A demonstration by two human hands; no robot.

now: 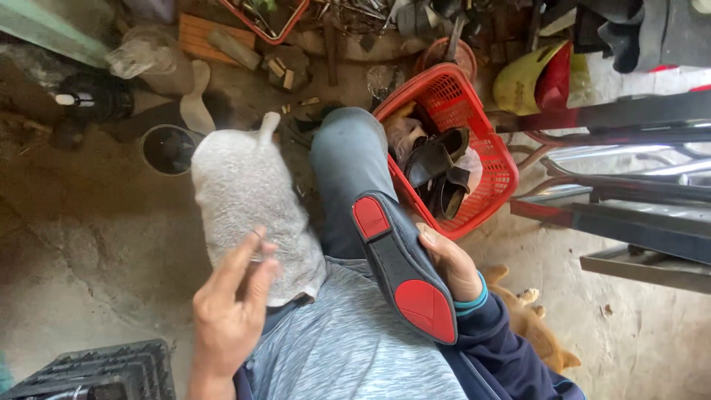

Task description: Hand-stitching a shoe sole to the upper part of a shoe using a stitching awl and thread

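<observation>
Red-soled dark shoe (pixel 404 267), sole up, perhaps worn, in right hand (pixel 452 263).

The shoe (pixel 404 263) lies sole-up across my thigh, my right hand (pixel 452 263) against its right edge. Left of the shoe, a cloth (pixel 248 200) drapes my other knee, with my left hand (pixel 229 311) on its near end. Beyond the shoe, to its right, the basket (pixel 496 159) sits on the floor with more shoes (pixel 441 174) in it; a crate (pixel 104 370) lies far left of the shoe.
</observation>
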